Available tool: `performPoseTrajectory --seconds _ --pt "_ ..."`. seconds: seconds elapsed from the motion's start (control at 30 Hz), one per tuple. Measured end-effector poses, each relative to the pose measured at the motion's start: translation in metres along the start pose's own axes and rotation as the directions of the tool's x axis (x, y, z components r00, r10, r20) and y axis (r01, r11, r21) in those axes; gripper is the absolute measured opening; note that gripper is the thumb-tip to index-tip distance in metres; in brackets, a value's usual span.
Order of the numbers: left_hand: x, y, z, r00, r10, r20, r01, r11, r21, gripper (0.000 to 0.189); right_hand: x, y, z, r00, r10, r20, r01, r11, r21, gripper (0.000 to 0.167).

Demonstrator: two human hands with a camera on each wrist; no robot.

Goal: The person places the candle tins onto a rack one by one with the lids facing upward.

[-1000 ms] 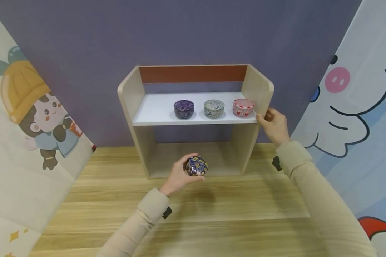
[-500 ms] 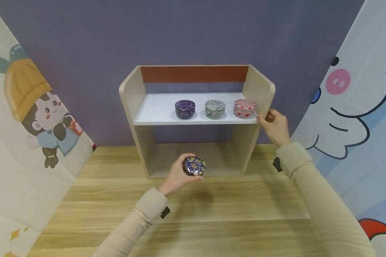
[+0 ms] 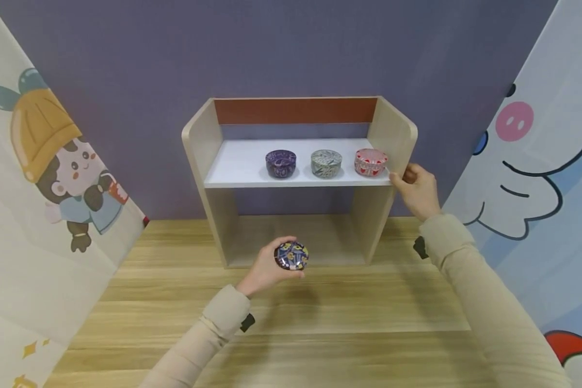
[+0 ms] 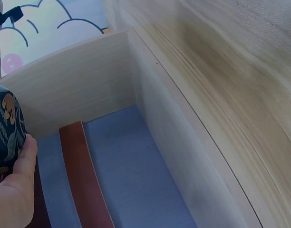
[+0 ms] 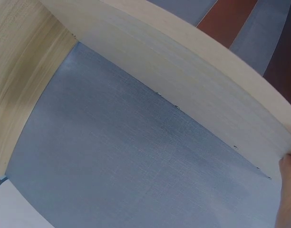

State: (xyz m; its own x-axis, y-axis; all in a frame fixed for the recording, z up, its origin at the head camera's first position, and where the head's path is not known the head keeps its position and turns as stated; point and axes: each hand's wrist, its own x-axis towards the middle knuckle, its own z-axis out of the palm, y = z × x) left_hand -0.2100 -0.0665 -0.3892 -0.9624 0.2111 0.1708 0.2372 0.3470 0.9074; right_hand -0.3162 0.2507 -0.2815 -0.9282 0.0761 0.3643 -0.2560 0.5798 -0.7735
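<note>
My left hand (image 3: 268, 268) holds a small round tin (image 3: 291, 255) between thumb and fingers, in front of the lower opening of a wooden shelf unit (image 3: 384, 215). The tin is dark blue with yellow flowers, its glossy lid tilted toward the head camera. In the left wrist view the tin (image 4: 6, 128) shows at the left edge, the thumb along its side. My right hand (image 3: 419, 189) grips the front edge of the unit's right side panel, thumb at the edge and fingers curled behind. In the right wrist view only part of that hand (image 5: 289, 190) shows, against the panel (image 5: 193, 80).
On the white upper shelf board (image 3: 237, 156) stand a purple tin (image 3: 281, 164), a grey-green leaf-patterned tin (image 3: 326, 164) and a pink-red tin (image 3: 371, 162) in a row. The unit stands on a wood-grain table (image 3: 349, 307) before a blue-grey wall (image 3: 291, 48). Printed cartoon panels flank both sides.
My left hand has drawn the tin slightly left and toward me, and the lid faces the head camera more. The right hand keeps its grip on the side panel.
</note>
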Motion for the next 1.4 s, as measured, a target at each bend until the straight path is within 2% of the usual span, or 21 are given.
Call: performPoseTrajectory --seconds 0.33,0.63,0.87,1.17,1.4 --pt "0.000 0.003 -0.004 1.000 0.025 -0.018 -0.024 0.998 0.053 0.074 0.002 0.000 0.001 1.000 0.011 0.011 -0.011 1.000 -0.008 0.048" --pt "-0.001 0.011 -0.010 1.000 0.007 0.003 -0.008 0.994 0.106 0.077 0.002 0.000 0.000 1.000 0.020 0.013 -0.020 1.000 -0.003 0.047" --pt "-0.003 0.008 -0.015 1.000 0.003 -0.023 0.000 0.993 0.121 0.074 0.002 0.000 0.001 1.000 0.022 0.012 -0.022 1.000 -0.004 0.048" --pt "-0.012 0.022 -0.033 0.996 -0.016 -0.087 0.033 0.980 0.196 0.075 -0.001 -0.003 0.000 1.000 0.024 0.013 -0.024 1.000 -0.001 0.047" --pt "-0.012 0.035 -0.053 0.998 0.000 -0.069 0.016 0.971 0.239 0.076 0.000 -0.001 -0.002 1.000 -0.003 0.000 0.003 1.000 0.023 0.046"
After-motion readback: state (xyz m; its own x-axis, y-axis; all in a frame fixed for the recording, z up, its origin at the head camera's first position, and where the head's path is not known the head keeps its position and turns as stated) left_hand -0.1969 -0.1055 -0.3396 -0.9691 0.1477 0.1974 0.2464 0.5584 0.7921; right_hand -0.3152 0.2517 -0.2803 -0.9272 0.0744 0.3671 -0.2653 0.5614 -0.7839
